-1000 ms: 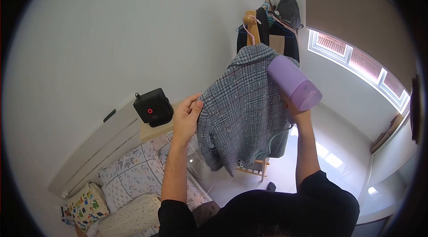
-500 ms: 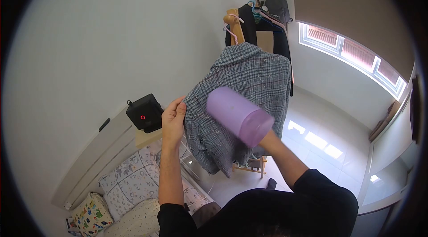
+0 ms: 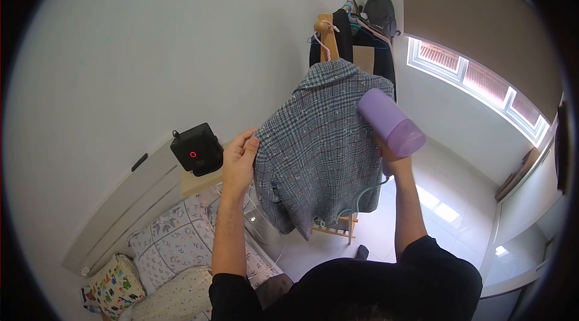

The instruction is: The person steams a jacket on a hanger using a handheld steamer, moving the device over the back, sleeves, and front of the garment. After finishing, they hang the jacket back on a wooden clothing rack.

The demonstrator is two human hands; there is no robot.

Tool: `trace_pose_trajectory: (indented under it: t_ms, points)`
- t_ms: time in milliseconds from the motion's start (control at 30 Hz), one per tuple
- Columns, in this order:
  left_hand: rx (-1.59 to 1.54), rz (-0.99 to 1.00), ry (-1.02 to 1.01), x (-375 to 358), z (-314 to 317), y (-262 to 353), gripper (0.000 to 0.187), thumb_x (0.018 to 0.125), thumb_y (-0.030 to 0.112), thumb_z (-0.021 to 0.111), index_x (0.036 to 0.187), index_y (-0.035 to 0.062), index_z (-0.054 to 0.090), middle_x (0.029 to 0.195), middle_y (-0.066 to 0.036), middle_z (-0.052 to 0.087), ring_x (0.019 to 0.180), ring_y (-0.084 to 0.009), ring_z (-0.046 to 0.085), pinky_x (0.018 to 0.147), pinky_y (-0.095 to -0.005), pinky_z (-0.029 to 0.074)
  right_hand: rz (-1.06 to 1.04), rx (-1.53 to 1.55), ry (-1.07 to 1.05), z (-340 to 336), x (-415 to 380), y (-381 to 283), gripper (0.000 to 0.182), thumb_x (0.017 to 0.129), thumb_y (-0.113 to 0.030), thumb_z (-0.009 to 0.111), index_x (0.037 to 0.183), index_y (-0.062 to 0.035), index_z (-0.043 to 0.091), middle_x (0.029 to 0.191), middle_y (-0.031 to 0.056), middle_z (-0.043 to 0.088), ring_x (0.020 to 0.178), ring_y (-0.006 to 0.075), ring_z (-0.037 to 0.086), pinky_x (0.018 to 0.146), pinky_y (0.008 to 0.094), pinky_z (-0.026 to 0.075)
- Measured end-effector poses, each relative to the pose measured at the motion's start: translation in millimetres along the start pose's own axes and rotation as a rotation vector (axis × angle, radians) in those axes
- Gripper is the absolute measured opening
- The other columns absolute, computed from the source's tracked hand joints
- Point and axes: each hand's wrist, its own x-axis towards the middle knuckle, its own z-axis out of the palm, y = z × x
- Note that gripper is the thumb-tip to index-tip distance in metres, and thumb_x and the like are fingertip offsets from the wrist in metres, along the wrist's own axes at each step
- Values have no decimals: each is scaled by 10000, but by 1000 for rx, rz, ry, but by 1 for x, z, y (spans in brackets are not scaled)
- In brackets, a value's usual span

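A grey checked jacket (image 3: 325, 140) hangs from a pink hanger on a wooden rack (image 3: 325, 30). My left hand (image 3: 240, 158) pinches the jacket's shoulder or sleeve at its left edge, thumb over the cloth. At the jacket's right side, my right hand (image 3: 392, 161) is closed round a purple handheld appliance (image 3: 389, 120), whose lower body hides most of the fingers. The appliance lies tilted over the right part of the jacket. A green cord (image 3: 360, 197) runs from below my right hand past the jacket's hem.
Behind the jacket hang dark clothes and a grey backpack (image 3: 379, 13). A black box-shaped device (image 3: 198, 148) stands on a small shelf at the left. Below it are a bed headboard (image 3: 114, 203) and pillows (image 3: 175, 236). A window (image 3: 467, 76) is at the right.
My right hand has moved the purple appliance right and upward, from the jacket's middle to its right side. My left hand still holds the cloth. The cord now shows more.
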Motion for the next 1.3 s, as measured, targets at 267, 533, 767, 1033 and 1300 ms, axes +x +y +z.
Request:
trace_pose_trajectory:
  t_ms: [267,533,767,1033,1300]
  points:
    - [-9,-4,28,4,2,-3,323,957,187,535,1160,-63,562,1023,-86,650,907,-125,604,830,-240,466,-579,-132,36,65,-57,23,416,805,-202,600,1186,-42,558,1185,166,568,1127,351,523,970,465,392]
    - [66,32,55,6,1,-4,309,956,165,535,1159,-67,564,1016,-80,641,910,-122,591,833,-241,459,-608,-481,83,22,-17,44,402,826,-151,552,1218,-60,550,1221,176,541,1156,358,488,987,482,355]
    - [87,23,105,8,0,-9,293,955,158,535,1150,-56,578,1006,-64,634,910,-111,575,838,-231,446,-133,-369,-290,20,-61,101,266,864,-185,556,1100,-67,595,1007,137,605,932,285,571,807,414,439]
    - [-10,21,118,9,6,-9,294,960,165,527,1151,-53,579,1004,-68,638,911,-116,580,846,-237,447,-147,-15,-194,101,-224,195,326,817,-216,633,1072,-14,614,1031,160,636,977,308,606,843,396,475]
    - [29,24,122,13,5,-13,301,959,180,530,1137,-55,589,1010,-77,639,925,-124,581,855,-237,445,-346,-358,-104,73,-142,178,323,863,-223,587,1133,-45,601,1078,148,629,1020,302,592,881,396,459]
